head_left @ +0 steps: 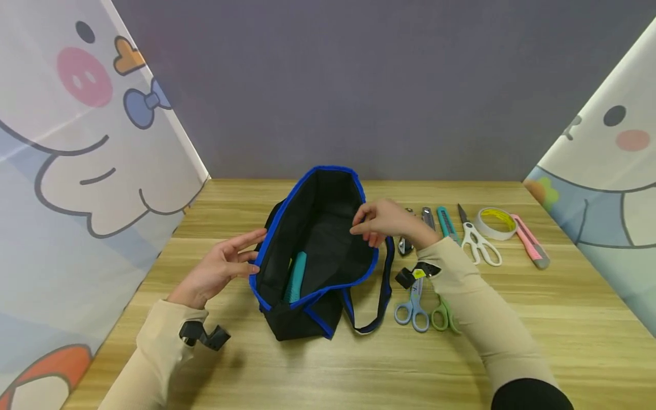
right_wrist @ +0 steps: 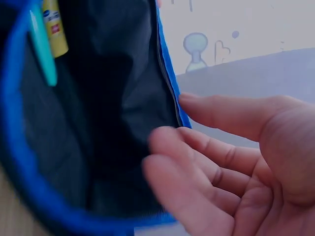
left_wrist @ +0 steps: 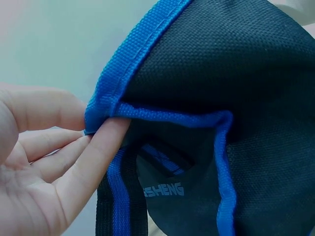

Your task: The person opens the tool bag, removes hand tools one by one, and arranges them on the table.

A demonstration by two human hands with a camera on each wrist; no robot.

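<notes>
A black fabric bag [head_left: 333,228] with blue edging stands with its mouth facing up. My left hand [head_left: 222,267] pinches its left rim between thumb and fingers, seen closely in the left wrist view. At the right rim, my right hand [head_left: 381,222] has loosely bent fingers over the opening; in the right wrist view its thumb and fingers stand apart beside the edging, holding nothing visible. Inside the bag lie a teal long item [head_left: 296,276], its kind unclear, and a yellow tube [right_wrist: 55,29] like a glue stick.
Right of the bag lie blue scissors [head_left: 412,310], green scissors [head_left: 443,314], white-handled scissors [head_left: 476,242], a teal cutter [head_left: 447,222], a pink cutter [head_left: 530,242] and a tape roll [head_left: 484,228]. The bag's strap [head_left: 385,290] loops onto the wooden table [head_left: 359,376].
</notes>
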